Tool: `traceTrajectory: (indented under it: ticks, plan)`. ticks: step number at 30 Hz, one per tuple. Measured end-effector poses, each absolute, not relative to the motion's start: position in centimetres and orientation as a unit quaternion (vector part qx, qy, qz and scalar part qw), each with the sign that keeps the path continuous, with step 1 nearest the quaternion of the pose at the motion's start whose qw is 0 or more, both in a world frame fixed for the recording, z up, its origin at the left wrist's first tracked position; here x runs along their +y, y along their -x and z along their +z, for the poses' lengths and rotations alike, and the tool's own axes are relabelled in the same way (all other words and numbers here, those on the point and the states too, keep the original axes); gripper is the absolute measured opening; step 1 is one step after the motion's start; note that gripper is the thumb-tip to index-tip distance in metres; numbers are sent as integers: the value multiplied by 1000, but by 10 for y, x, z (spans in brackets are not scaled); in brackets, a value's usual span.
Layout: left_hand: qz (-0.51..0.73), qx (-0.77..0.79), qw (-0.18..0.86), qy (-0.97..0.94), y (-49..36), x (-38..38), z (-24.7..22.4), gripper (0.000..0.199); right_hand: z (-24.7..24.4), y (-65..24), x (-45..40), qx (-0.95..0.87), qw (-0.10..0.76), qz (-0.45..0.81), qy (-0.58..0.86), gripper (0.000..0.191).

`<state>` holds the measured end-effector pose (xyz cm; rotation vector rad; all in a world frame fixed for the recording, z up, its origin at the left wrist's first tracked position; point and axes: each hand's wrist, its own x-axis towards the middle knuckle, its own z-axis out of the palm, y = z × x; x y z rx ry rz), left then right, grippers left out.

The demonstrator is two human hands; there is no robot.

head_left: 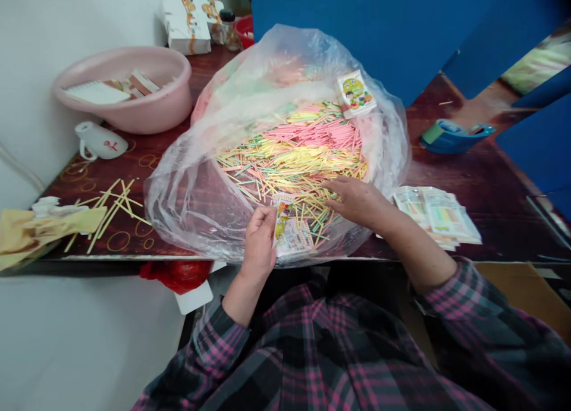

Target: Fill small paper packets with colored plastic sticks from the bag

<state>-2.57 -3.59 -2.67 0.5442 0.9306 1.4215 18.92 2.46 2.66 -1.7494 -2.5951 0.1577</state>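
My left hand [260,238] is closed on a small printed packet [284,216] at the front edge of a big clear plastic bag [178,185]. Many thin coloured sticks [312,155], pink, yellow, orange and green, lie in the open bag. My right hand [357,201] is over the sticks at their right front, palm down, its fingers apart and touching or just above them. Another printed packet [298,235] lies below the held one. On the bag's right side rests a small printed box [355,94].
Filled packets [439,213] lie in a pile at the right, with a blue container [457,136] behind. At the left are a pink basin [134,110], a white mug [102,140], loose sticks [118,209] and yellow paper [40,235]. Blue panels [357,30] stand behind.
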Motion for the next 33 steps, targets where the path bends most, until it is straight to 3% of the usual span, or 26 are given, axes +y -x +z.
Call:
traceTrajectory:
  ticks: [5, 12, 17, 20, 24, 28, 33]
  plan:
    - [619, 398, 638, -226, 25, -35, -23, 39, 18, -176, 18, -793, -42, 47, 606, 24]
    - [621, 390, 647, -207, 28, -34, -21, 34, 9, -162, 30, -797, 45, 65, 598, 28]
    - [632, 374, 648, -201, 29, -34, -22, 30, 8, -144, 24, -857, 110, 48, 501, 37]
    - [638, 368, 647, -196, 29, -33, -24, 29, 5, -133, 16, -855, 76, 35, 512, 48]
    - [639, 364, 652, -187, 30, -33, -24, 30, 1, -142, 20, -829, 15, 18, 559, 29]
    - [638, 363, 653, -187, 31, -34, -23, 30, 7, -166, 27, -824, -16, 13, 567, 26]
    - [632, 368, 656, -185, 30, -34, -23, 31, 16, -174, 17, -801, -39, -17, 597, 43]
